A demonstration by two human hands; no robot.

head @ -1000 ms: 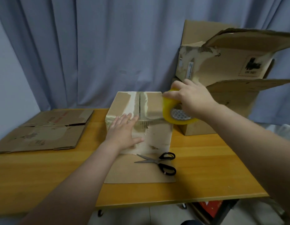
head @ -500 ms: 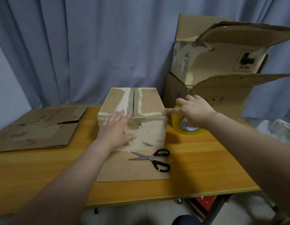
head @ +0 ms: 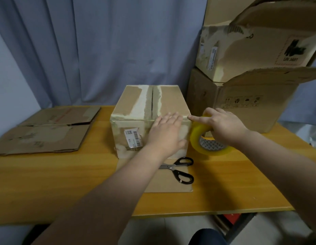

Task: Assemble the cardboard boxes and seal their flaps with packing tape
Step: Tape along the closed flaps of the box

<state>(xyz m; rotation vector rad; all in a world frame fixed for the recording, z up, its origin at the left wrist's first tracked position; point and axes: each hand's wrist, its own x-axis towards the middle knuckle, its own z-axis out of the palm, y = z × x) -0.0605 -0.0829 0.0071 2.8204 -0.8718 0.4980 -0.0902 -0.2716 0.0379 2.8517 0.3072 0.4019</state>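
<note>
A closed cardboard box (head: pixel 136 103) with torn tape marks along its top seam stands in the middle of the wooden table (head: pixel 47 183). My left hand (head: pixel 165 132) presses flat with straight fingers on the right part of the box's near face. My right hand (head: pixel 222 125) grips a yellow roll of packing tape (head: pixel 206 144) just right of the box, its index finger touching the box's near right top corner. A white barcode label (head: pixel 133 138) shows on the near face.
Black-handled scissors (head: pixel 180 169) lie on a flat cardboard sheet (head: pixel 164 184) in front of the box. Flattened boxes (head: pixel 44 133) lie at the left. Two open boxes are stacked at the right: the lower (head: pixel 242 106) and the upper (head: pixel 242 50). A curtain hangs behind.
My right hand brought the tape roll down from the box's top to its right side. My left hand slid right across the near face, uncovering the barcode label.
</note>
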